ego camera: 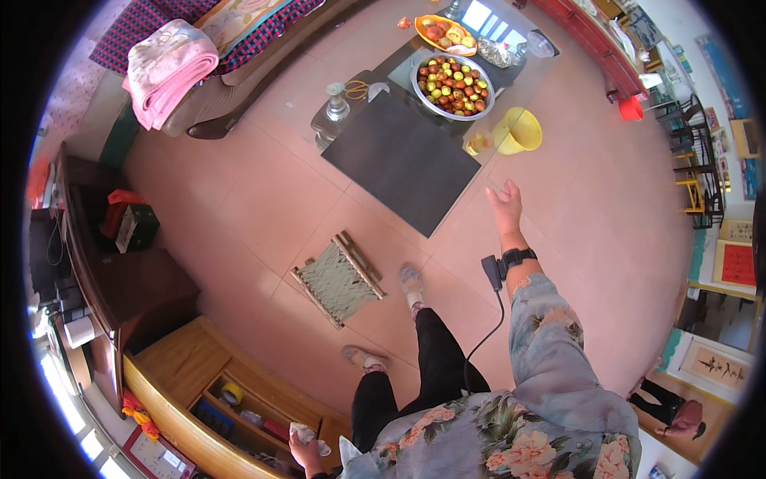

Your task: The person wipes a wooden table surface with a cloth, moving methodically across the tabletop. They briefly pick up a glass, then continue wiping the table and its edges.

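My left hand is low at the left, closed around a crumpled white cloth or tissue. It is beside an open wooden drawer, which contains a roll of yellow tape. My right hand reaches forward over the tiled floor, fingers apart and nothing in it. A black strap with a cabled device is around that wrist. Nearest to this hand is the corner of a low table with a dark panel and glass top. On the table is a metal basin of red and green jujubes.
A folding stool with a woven seat stands left of my feet. A yellow bucket is beside the table. An orange fruit tray and a glass jar are on the table. Another person is at the lower right.
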Motion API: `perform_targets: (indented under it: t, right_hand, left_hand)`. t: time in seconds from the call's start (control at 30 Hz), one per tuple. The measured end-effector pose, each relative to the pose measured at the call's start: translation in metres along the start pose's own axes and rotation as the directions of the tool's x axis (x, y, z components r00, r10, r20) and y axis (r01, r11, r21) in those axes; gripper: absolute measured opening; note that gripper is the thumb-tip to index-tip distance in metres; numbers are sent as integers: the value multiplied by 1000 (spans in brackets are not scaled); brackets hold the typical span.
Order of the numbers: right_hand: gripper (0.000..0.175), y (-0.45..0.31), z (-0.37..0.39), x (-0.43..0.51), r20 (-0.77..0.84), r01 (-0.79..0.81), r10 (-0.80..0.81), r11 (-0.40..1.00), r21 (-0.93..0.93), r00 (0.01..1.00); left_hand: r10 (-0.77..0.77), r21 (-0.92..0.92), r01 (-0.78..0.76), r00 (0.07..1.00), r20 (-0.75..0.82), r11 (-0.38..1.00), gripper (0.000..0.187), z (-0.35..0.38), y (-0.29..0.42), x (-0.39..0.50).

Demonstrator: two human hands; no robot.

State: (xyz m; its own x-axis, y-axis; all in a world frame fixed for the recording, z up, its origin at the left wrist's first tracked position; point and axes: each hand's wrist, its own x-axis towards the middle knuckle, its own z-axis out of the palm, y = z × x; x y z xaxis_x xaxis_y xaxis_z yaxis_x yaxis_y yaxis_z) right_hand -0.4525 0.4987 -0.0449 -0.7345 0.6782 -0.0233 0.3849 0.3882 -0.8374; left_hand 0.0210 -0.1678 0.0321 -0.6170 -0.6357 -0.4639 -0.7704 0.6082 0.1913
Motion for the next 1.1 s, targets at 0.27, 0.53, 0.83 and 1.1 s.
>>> perform_targets:
  t: [0.27, 0.53, 0.83, 1.1]
  right_hand:
    - [100, 15, 66, 112, 4, -76, 77, 996, -42, 997]
    - [87, 44, 104, 145, -33, 13, -14, 999, -44, 999]
    - [71, 29, 105, 145, -86, 23, -22, 1000, 5, 996]
    - [61, -74, 49, 102, 79, 286, -290, 956, 64, 954]
  left_hand:
    - [80, 125, -78, 997, -10, 989, 51, 25, 76, -4]
    - [-9, 65, 7, 999, 34, 998, 50, 26, 117, -16]
    - [11, 51, -13, 999, 30, 999, 50, 25, 148, -17]
    - [12, -350, -10, 1000, 5, 937, 45, 5, 229, 12]
